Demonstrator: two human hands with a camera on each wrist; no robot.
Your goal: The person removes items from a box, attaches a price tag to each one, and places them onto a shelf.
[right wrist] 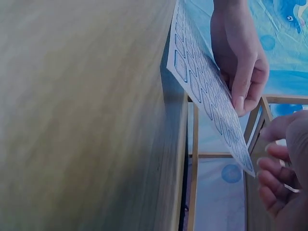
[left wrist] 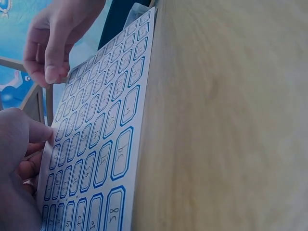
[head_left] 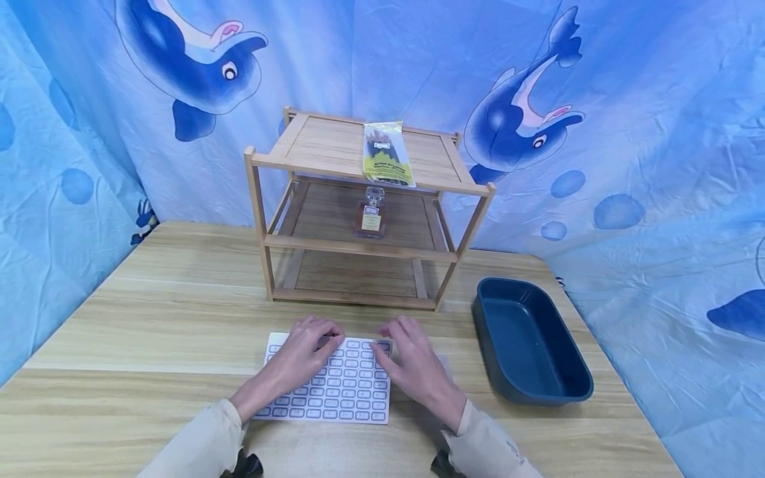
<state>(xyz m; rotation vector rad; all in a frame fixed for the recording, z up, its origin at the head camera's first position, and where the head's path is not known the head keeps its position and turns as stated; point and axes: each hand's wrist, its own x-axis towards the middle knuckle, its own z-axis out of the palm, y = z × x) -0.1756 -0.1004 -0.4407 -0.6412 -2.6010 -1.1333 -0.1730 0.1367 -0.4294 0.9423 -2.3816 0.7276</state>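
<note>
A white sheet of blue-bordered labels (head_left: 346, 401), several with handwritten numbers, is raised at a slant over the table. My left hand (head_left: 305, 355) grips its far edge, thumb on the printed face and fingers behind, as the right wrist view shows. My right hand (head_left: 415, 365) is at the sheet's far right corner. Its thumb and fingers (right wrist: 274, 166) are loosely bent and apart, with nothing seen between them. In the left wrist view the label sheet (left wrist: 91, 125) runs up from my left hand (left wrist: 19, 154) toward my right hand (left wrist: 55, 45).
A three-tier wooden rack (head_left: 358, 245) stands behind the hands. On its top lies a yellow and white packet (head_left: 387, 156); a perfume bottle (head_left: 370, 216) stands on the middle shelf. At right is a dark blue basin (head_left: 499, 345). Clear plastic (head_left: 445, 364) lies beside my right wrist.
</note>
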